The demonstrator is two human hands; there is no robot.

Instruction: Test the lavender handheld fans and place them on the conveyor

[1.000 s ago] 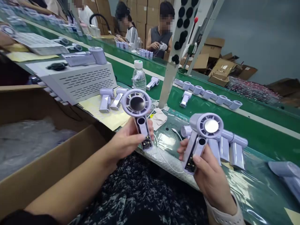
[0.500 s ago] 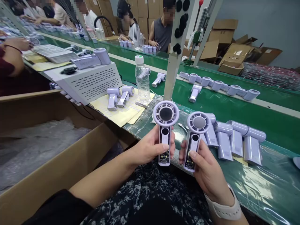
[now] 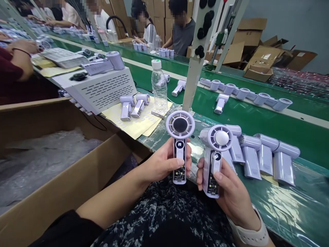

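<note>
My left hand (image 3: 168, 159) is wrapped round the handle of a lilac handheld fan (image 3: 180, 151), its thumb across the front. That fan stands upright with its round grille facing me, and its small display reads 20. In my right hand (image 3: 230, 181) is a second lilac handheld fan (image 3: 212, 171), turned a little sideways, with a lit display that seems to read 20 as well. Both handles lack a front cover, so circuit boards show near the bottom. Just behind the right fan, several more lilac fans (image 3: 266, 154) lie in a row on the bench.
A water bottle (image 3: 159, 87) and two fans (image 3: 132, 106) stand left on yellow paper (image 3: 123, 127), beside a vented white box (image 3: 102, 91). A metal post (image 3: 194, 68) rises ahead. The green conveyor (image 3: 244, 120) carries more fans. An open carton (image 3: 64, 181) is at my left. Co-workers sit beyond.
Both fans' displays have lit up. The right fan has turned so that its side shows and has dipped slightly. The left hand has hardly moved. The view has shifted a little.
</note>
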